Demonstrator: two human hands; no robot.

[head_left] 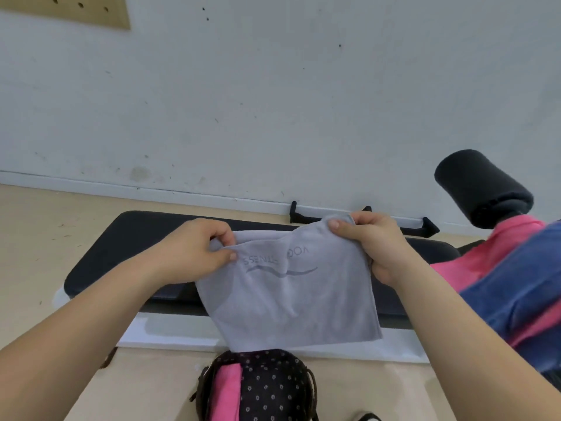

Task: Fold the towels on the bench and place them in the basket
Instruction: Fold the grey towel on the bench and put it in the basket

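Basket point(267, 387) below me, pink towel point(226, 390) inside. Grey towel point(291, 299) hangs before bench point(121, 238) front edge; my left hand point(194, 250) and right hand point(373, 244) pinch top corners. Keep corners level, fold edges flush.

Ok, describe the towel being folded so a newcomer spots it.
Find the black bench by the white wall. Over its middle, the left hand and right hand pinch a towel by its corners. It is pale grey with faint lettering, unlike the pink and blue towels at right.
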